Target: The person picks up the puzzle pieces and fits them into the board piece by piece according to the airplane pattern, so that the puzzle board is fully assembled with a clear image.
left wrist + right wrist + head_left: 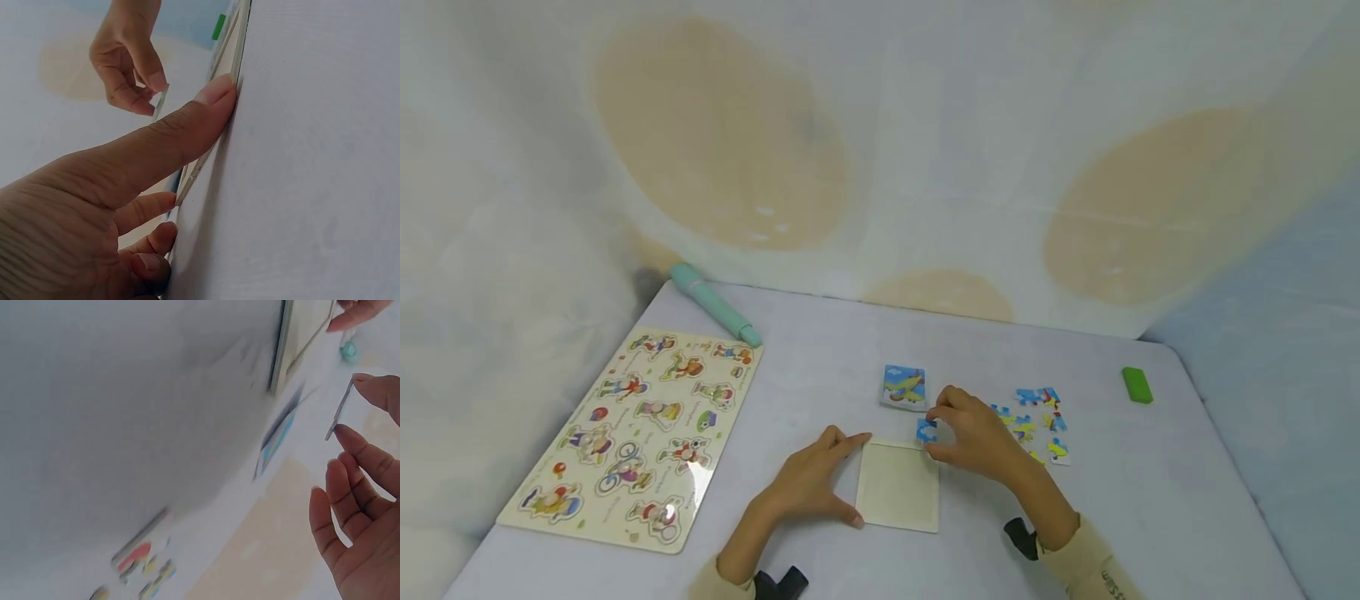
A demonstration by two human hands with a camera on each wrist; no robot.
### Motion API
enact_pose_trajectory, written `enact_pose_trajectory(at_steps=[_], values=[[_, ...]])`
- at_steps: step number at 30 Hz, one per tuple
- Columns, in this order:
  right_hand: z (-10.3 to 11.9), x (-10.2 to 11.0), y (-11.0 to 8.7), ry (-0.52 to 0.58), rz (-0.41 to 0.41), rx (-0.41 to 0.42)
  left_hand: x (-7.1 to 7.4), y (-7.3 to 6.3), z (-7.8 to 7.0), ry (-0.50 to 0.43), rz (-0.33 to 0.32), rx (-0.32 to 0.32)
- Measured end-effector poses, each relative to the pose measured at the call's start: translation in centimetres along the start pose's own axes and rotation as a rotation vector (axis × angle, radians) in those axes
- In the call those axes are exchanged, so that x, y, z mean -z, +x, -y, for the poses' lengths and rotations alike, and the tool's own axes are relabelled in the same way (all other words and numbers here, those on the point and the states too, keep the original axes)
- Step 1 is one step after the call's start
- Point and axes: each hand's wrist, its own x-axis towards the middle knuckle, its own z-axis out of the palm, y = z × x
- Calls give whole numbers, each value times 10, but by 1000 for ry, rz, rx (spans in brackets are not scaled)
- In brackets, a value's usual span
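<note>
My right hand (973, 437) pinches a small blue-and-white jigsaw piece (927, 431) between thumb and index finger, over the top right corner of a cream square puzzle tray (898, 487). In the right wrist view the piece (341, 407) is seen edge-on, with the other fingers loosely bent. My left hand (812, 475) steadies the tray's left side, its extended thumb (215, 94) on the edge and its index fingertip at the upper left corner. Beyond the tray lies a square airplane picture (904, 386). Several loose jigsaw pieces (1058, 450) lie right of my right hand.
On the left lies a large cream picture board (647, 442) with cartoon figures. A teal cylindrical object (715, 305) lies by its upper corner. At the far right sits a green block (1137, 385). A spotted cloth (925, 150) hangs behind the table.
</note>
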Motion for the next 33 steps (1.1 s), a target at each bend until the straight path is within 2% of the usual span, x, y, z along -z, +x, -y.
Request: enact_pose_trajectory(at_steps=[4, 12, 17, 28, 33], values=[[11, -6, 4, 6, 17, 47, -1, 2, -1, 2, 3, -3], [32, -25, 16, -18, 112, 100, 1, 1, -2, -20, 7, -5], [41, -31, 22, -44, 117, 143, 0, 1, -1, -31, 5, -10], [49, -35, 24, -156, 128, 149, 4, 2, -4, -38, 11, -11], [50, -37, 22, -170, 121, 155, 5, 1, -5, -26, 17, 0]])
